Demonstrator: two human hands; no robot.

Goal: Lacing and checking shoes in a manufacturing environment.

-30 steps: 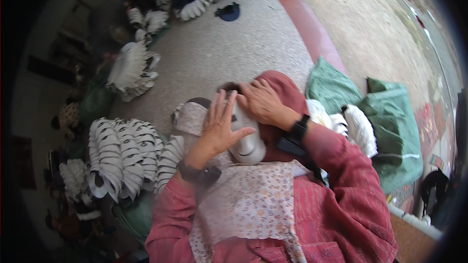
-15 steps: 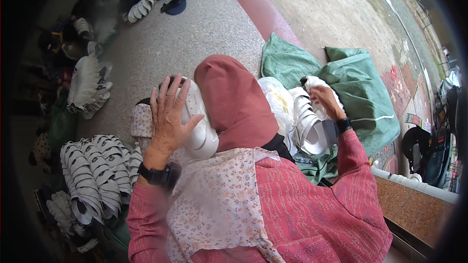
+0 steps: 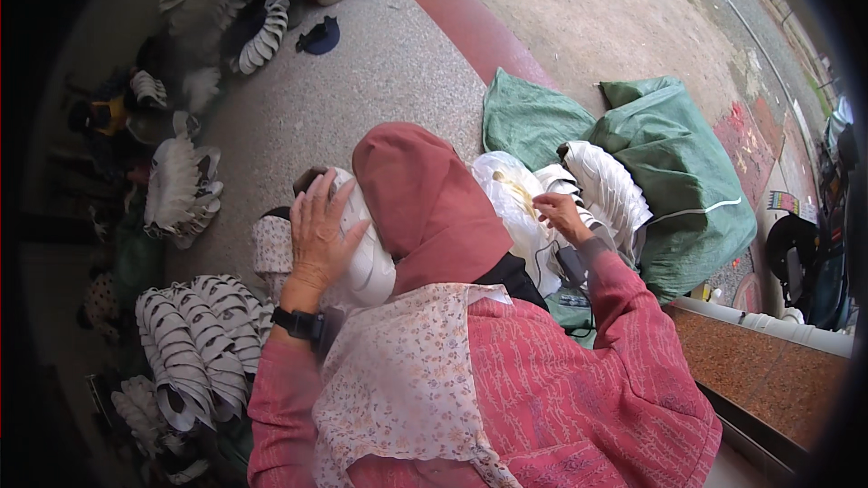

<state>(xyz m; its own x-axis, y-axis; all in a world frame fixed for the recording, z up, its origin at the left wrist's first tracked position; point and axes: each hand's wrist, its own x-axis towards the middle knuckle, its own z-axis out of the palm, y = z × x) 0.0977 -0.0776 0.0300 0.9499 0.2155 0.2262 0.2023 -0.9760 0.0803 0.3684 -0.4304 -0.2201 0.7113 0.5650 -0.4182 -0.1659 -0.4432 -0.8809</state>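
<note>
My left hand [image 3: 318, 239] lies over a stack of white shoe uppers [image 3: 366, 258] on my lap, its fingers stretched out and slightly spread. Dark red cloth [image 3: 425, 194] covers my knee beside the stack. To the right, my right hand [image 3: 564, 215] hovers at the edge of a clear plastic bag [image 3: 512, 197] with yellowish material inside. Its fingers are bent together at the tips; anything between them is too small to make out. More nested white uppers [image 3: 608, 183] lie just beyond that hand, against a green woven sack [image 3: 674, 163].
Bundles of white uppers [image 3: 194, 334] stand at my left, with another pile [image 3: 176, 185] farther off. A dark blue cap [image 3: 319, 36] lies on the speckled floor [image 3: 389, 63]. A brown stone-topped ledge [image 3: 741, 361] runs along my right.
My right hand has moved left and nearer, from the white uppers by the green sack to the plastic bag. My left hand stays on its stack, and the view has shifted slightly.
</note>
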